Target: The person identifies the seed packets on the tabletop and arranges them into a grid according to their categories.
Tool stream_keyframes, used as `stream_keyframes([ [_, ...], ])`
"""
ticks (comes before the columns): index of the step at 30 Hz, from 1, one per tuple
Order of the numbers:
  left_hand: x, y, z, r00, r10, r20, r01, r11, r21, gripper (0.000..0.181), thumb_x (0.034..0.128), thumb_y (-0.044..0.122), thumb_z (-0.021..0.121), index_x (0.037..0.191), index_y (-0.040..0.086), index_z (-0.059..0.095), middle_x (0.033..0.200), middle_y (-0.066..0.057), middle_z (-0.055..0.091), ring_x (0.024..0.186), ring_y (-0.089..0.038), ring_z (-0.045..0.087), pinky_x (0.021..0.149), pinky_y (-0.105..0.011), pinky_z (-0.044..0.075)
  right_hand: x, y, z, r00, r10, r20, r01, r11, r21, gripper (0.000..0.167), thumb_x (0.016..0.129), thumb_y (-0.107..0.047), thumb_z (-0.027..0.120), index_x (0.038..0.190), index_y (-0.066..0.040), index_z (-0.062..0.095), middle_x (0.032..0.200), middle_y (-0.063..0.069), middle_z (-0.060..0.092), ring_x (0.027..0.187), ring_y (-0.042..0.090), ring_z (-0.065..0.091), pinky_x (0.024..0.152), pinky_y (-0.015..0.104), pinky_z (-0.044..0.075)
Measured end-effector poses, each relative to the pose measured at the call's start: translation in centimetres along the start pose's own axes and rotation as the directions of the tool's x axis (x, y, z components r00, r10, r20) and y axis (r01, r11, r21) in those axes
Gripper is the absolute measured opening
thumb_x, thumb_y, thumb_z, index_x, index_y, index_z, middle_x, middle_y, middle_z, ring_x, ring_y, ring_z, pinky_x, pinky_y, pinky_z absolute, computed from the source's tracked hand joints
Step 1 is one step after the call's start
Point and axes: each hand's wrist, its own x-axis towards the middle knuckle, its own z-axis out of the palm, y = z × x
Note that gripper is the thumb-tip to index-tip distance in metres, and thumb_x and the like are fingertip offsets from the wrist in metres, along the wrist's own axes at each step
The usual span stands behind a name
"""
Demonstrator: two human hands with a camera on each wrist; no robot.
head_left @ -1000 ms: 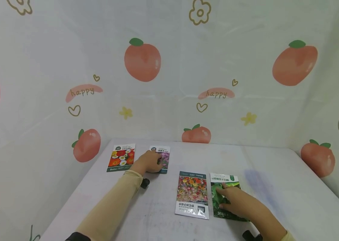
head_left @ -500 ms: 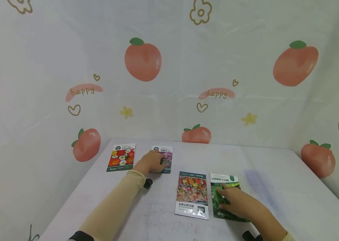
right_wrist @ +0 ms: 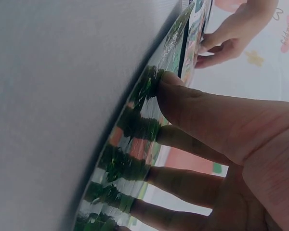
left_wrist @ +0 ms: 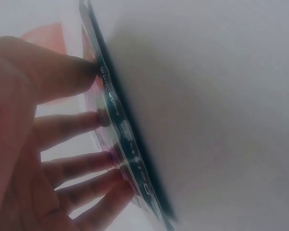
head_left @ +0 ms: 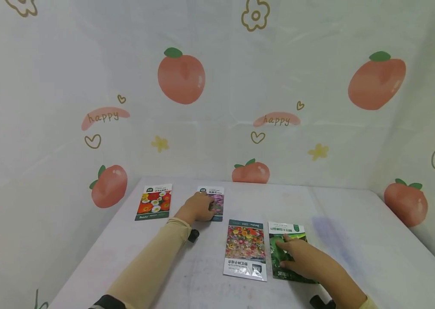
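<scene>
My left hand point(head_left: 196, 207) rests its fingertips on a seed packet with purple flowers point(head_left: 219, 202) at the back of the table. In the left wrist view, the thumb and spread fingers touch the face of this packet point(left_wrist: 119, 113), which lies flat. Toward the front right, my right hand point(head_left: 302, 257) lays its fingertips on a green seed packet point(head_left: 298, 235). The right wrist view shows the thumb and fingers spread over the packet's glossy face point(right_wrist: 135, 130). Just left of it lies a mixed-flower seed packet point(head_left: 245, 244), printed upside down to me, with a narrow gap between.
A seed packet with red, orange and white flowers point(head_left: 155, 202) lies at the back left, a little apart from the purple one. The white table point(head_left: 341, 210) meets a fruit-printed curtain point(head_left: 217, 141) at its back and sides.
My left hand has slid the purple-flower seed packet a little to the right, widening its gap from the red-and-orange one. My right hand and the packets near it stay put.
</scene>
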Motion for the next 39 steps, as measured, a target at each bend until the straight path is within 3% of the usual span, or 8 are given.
stream_keyframes([
  [8, 0.6, 0.5, 0.3, 1.000, 0.019, -0.014, -0.019, 0.999, 0.030, 0.052, 0.0985, 0.038, 0.069, 0.140, 0.008, 0.068, 0.155, -0.024, 0.055, 0.144, -0.044, 0.053, 0.119, -0.057, 0.045, -0.2, 0.0, -0.2, 1.000, -0.017, -0.021, 0.018, 1.000, 0.020, 0.062, 0.092, -0.026, 0.083, 0.147, -0.007, 0.063, 0.160, 0.031, 0.046, 0.146, 0.052, 0.047, 0.116, 0.067, 0.041],
  [18, 1.2, 1.3, 0.4, 0.998, 0.037, -0.043, -0.035, 0.998, 0.060, 0.048, 0.0982, 0.039, 0.070, 0.134, 0.007, 0.071, 0.137, -0.020, 0.065, 0.129, -0.040, 0.062, 0.110, -0.054, 0.053, -0.2, -0.1, -0.2, 1.000, -0.015, -0.027, 0.015, 1.000, 0.021, 0.061, 0.092, -0.026, 0.083, 0.147, -0.007, 0.064, 0.160, 0.031, 0.046, 0.146, 0.052, 0.047, 0.117, 0.066, 0.040],
  [27, 1.3, 2.3, 0.3, 0.999, 0.030, -0.021, -0.029, 0.997, 0.077, 0.049, 0.1005, 0.040, 0.068, 0.137, 0.007, 0.070, 0.144, -0.021, 0.063, 0.136, -0.040, 0.059, 0.114, -0.053, 0.050, 0.0, -0.2, -0.1, 1.000, 0.010, -0.015, -0.010, 1.000, 0.015, 0.062, 0.091, -0.027, 0.084, 0.147, -0.010, 0.064, 0.161, 0.029, 0.047, 0.146, 0.050, 0.048, 0.116, 0.066, 0.041],
  [39, 1.8, 3.1, 0.3, 0.999, 0.036, -0.024, -0.034, 0.996, 0.088, 0.048, 0.0998, 0.040, 0.069, 0.137, 0.009, 0.071, 0.140, -0.018, 0.064, 0.132, -0.038, 0.061, 0.112, -0.052, 0.052, -0.1, -0.3, -0.1, 1.000, 0.013, -0.015, -0.013, 0.999, 0.030, 0.062, 0.091, -0.026, 0.084, 0.147, -0.009, 0.064, 0.161, 0.029, 0.046, 0.147, 0.050, 0.047, 0.117, 0.066, 0.041],
])
